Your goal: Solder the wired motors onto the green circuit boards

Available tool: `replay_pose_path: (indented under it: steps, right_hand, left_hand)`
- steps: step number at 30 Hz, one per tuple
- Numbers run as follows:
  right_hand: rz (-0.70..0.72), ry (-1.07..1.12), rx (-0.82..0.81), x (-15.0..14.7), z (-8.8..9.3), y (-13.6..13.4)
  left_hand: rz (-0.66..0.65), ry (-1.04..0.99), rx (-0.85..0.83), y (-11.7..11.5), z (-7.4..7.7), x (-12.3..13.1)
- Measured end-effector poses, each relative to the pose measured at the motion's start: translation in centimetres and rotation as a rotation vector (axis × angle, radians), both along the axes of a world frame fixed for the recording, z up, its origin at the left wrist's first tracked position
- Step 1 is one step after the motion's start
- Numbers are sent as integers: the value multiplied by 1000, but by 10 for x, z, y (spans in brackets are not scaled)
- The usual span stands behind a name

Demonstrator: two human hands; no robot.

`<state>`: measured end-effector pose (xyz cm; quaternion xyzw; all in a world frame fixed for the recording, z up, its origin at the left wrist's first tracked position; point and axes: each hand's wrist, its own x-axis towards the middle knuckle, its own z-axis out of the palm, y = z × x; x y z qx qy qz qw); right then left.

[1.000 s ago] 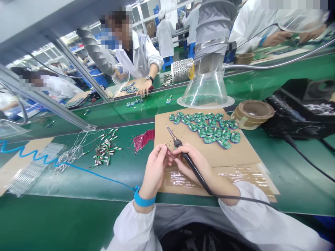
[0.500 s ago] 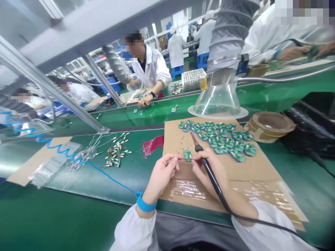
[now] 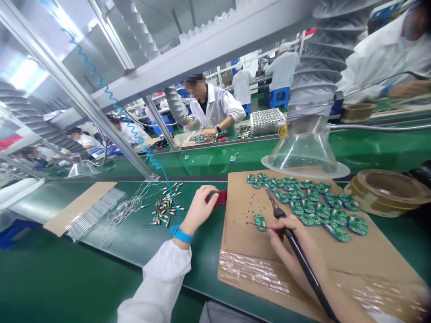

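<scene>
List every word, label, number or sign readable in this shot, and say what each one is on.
No text can be read.
Any printing on the green circuit boards: too small to read.
The co-worker's wristwatch: dial too small to read.
The blue-and-white panel at top right: too blurred to read.

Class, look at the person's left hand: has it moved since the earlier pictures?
Yes: the left hand has moved left, off the cardboard sheet, and is now beside the bundle of red wires.
</scene>
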<state>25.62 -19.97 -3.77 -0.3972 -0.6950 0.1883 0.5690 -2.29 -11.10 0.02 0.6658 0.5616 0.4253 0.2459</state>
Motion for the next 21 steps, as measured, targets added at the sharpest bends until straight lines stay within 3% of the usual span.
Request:
replay_pose_path:
  steps: [4, 7, 11, 13, 17, 21]
  right_hand:
    - [-8, -12, -21, -1, -3, 1]
    - [-9, -10, -24, -2, -3, 1]
    - [-84, 68, -32, -3, -1, 0]
    - [-113, 99, -59, -4, 0, 0]
    - [-145, 108, -102, -7, 0, 2]
    - [-169, 92, -125, -9, 0, 5]
  left_hand:
    - [-14, 18, -42, 15, 7, -15]
    - [-124, 15, -129, 18, 17, -20]
    - [-469, -50, -283, -8, 8, 21]
    - [-610, -218, -326, -23, -3, 50]
    - [-573, -458, -397, -34, -18, 89]
    - [-567, -636, -518, -28, -25, 99]
